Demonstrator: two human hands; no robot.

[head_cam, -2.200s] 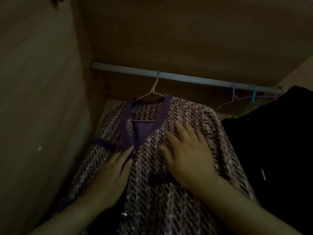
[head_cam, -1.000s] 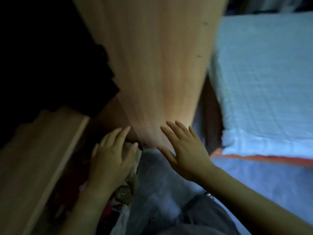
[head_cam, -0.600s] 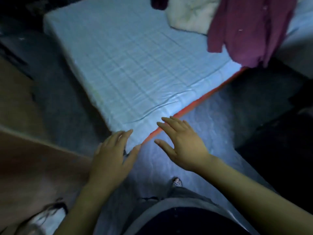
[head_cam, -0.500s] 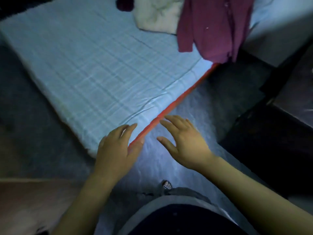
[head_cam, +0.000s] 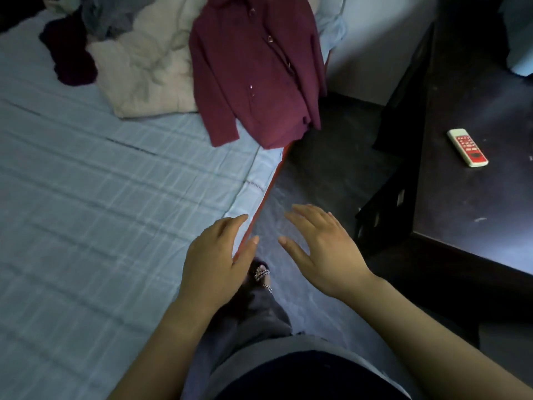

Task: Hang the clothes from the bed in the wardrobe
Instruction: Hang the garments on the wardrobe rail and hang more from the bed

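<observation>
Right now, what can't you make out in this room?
Grey garment: head view, cut off by the top edge.
Cream garment: head view, partly under the maroon jacket.
Purple garment: head view, bunched and too dark to identify.
Remote: head view, button labels too small.

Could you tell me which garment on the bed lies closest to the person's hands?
The maroon buttoned jacket, hanging over the edge of the bed; the cream garment, dark purple piece and grey one lie farther back.

View from wardrobe to bed (head_cam: 101, 212)
</observation>
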